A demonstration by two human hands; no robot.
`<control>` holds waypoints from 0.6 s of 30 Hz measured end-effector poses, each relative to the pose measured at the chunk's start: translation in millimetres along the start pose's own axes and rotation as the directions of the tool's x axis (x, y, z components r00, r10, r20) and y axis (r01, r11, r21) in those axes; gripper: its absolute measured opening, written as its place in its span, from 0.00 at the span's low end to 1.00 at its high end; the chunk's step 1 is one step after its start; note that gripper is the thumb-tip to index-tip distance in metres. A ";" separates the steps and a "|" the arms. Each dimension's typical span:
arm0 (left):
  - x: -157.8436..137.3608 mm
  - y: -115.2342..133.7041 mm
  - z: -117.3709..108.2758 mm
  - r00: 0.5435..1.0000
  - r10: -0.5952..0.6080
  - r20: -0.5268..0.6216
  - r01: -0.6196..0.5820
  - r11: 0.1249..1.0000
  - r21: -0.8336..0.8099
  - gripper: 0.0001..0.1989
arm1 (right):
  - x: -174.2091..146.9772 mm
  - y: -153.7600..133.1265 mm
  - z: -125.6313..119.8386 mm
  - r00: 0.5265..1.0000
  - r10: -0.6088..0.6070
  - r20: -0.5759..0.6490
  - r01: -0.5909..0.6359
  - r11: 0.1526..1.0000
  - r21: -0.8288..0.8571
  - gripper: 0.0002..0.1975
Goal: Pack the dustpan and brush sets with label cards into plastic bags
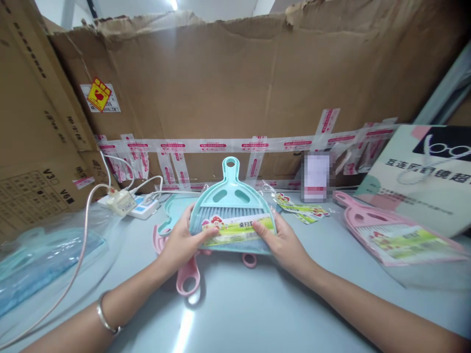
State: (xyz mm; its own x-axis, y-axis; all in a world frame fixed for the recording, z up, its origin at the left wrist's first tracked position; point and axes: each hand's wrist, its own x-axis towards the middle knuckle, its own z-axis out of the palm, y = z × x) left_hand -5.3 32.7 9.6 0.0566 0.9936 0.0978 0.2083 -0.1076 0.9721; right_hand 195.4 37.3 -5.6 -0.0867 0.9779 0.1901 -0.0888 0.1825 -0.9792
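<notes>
A mint-green dustpan and brush set [231,191] is held up in front of me, its handle pointing away. Bluish bristles show inside the pan, and a printed label card [235,228] lies across them. My left hand [187,235] grips the set's left edge, thumb on the card. Opposite it, my right hand [281,238] closes on the right edge, its thumb also on the card. Beneath the set, partly hidden, are another mint dustpan [174,208] and pink pieces with a ring-shaped handle end [188,282].
Several label cards [305,208] lie behind my right hand. A wrapped pink dustpan set [393,228] rests at right, a wrapped mint set [47,255] at left. A power strip [143,207] with cables stands back left. Large cardboard boxes [221,83] wall off the back.
</notes>
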 end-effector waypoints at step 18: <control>8.9 -1.8 -13.3 0.996 0.016 0.090 0.006 0.969 -0.247 0.19 | 15.6 -12.6 -20.3 0.999 0.030 0.029 -0.028 0.998 -0.051 0.26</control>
State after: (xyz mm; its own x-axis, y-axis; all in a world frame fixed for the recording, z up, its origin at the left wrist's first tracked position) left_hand -18.1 42.2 11.6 0.1476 0.9845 0.0943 -0.0385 -0.0895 0.9952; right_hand 215.3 52.3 8.2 -0.1179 0.9796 0.1629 -0.0351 0.1598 -0.9865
